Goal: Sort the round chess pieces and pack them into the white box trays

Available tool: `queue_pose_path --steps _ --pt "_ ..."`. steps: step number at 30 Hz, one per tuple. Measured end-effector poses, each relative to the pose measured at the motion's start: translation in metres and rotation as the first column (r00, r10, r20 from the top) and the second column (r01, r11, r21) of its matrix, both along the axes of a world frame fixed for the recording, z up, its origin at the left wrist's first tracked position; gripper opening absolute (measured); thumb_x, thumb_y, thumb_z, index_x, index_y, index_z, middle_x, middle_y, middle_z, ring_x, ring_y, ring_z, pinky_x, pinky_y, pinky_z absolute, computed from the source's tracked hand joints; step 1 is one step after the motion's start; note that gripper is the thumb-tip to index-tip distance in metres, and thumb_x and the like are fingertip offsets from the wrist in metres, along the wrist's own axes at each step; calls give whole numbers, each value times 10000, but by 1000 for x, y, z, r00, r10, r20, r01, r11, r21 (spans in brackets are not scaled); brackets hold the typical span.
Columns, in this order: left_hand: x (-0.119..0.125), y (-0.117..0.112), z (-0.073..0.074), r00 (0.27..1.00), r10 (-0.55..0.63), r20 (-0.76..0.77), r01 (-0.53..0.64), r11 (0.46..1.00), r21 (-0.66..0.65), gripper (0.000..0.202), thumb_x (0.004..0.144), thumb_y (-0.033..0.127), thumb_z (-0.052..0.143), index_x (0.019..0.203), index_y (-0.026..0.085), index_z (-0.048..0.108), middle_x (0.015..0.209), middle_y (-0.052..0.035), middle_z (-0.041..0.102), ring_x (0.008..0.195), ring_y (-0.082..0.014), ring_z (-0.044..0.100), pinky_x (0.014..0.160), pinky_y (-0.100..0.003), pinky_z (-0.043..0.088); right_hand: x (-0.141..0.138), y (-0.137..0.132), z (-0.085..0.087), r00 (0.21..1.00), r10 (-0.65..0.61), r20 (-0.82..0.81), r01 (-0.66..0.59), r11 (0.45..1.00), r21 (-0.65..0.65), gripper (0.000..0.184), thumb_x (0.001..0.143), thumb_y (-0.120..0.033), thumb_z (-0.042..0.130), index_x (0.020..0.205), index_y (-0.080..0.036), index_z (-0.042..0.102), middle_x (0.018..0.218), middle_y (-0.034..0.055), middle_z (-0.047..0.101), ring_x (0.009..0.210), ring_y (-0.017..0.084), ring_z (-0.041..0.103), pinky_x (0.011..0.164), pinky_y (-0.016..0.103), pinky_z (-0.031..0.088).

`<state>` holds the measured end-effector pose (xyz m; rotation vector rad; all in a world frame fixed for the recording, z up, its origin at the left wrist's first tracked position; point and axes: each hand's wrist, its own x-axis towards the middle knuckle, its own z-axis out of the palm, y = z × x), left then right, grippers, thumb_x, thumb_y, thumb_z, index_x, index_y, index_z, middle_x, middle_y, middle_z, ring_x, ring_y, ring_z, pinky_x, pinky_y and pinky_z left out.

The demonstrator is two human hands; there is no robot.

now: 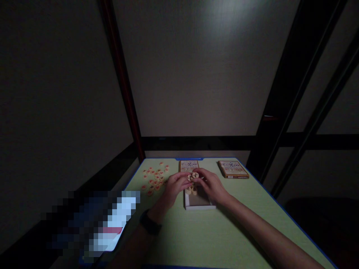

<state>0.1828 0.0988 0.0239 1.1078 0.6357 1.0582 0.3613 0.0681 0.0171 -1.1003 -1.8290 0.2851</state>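
Observation:
My left hand (176, 186) and my right hand (211, 185) meet above an open white box tray (199, 205) on the green table (213, 231). Between their fingertips they pinch a short row of round wooden game pieces (193, 176) with dark characters on them. A few more round pieces (192, 190) lie in the tray below the hands. To the left, several round wooden pieces with red characters (153, 176) are scattered on the table. My left wrist wears a dark band.
A printed box lid (189, 165) lies just behind the tray and a second printed box (232, 169) sits at the back right. The table has a blue edge. Dark frame posts rise behind it; a blurred patch covers the near left.

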Motion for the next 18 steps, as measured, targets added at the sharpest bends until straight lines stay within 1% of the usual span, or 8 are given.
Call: queue_pose_path --steps 2,5,8,11,14,18 --pt "0 0 0 1000 -5 3 5 1000 -27 343 697 363 810 911 115 711 998 -141 747 910 -257 724 848 -376 578 -2 -2 0 998 15 57 -21 994 104 180 926 -332 615 1062 -222 657 1010 75 670 949 212 636 846 344 519" --pt "1 0 0 999 -14 -36 13 999 -30 361 716 374 804 957 120 717 983 -139 742 910 -252 719 802 -346 578 -5 -2 -3 995 29 96 -46 983 177 210 931 -362 618 1080 -226 674 1018 84 627 953 211 626 835 333 528" --pt "1 0 -1 997 -25 -68 25 1000 9 388 709 390 817 973 120 728 990 -129 740 902 -235 712 791 -320 575 -6 -1 -6 991 28 128 -53 979 197 216 942 -350 601 1097 -221 677 999 83 632 922 206 629 806 324 536" --pt "1 0 -3 996 -43 -74 46 999 28 433 654 403 860 951 118 728 1018 -127 741 909 -229 710 807 -315 575 -6 0 -8 989 19 144 -49 977 209 204 953 -315 584 1108 -217 674 986 82 656 913 205 634 804 327 541" --pt "1 2 -7 997 -47 -67 50 998 30 465 604 393 892 934 116 717 1036 -135 742 915 -235 713 827 -334 580 -5 0 -8 986 -6 167 -32 975 221 209 962 -295 564 1123 -218 672 997 89 677 927 211 641 820 341 544" --pt "2 5 -10 996 -28 -85 31 999 35 449 624 366 884 952 113 709 1032 -137 741 918 -243 717 843 -371 589 -6 -2 -8 980 -28 199 -19 973 230 243 965 -303 552 1159 -211 667 1016 106 694 944 227 644 830 364 549"
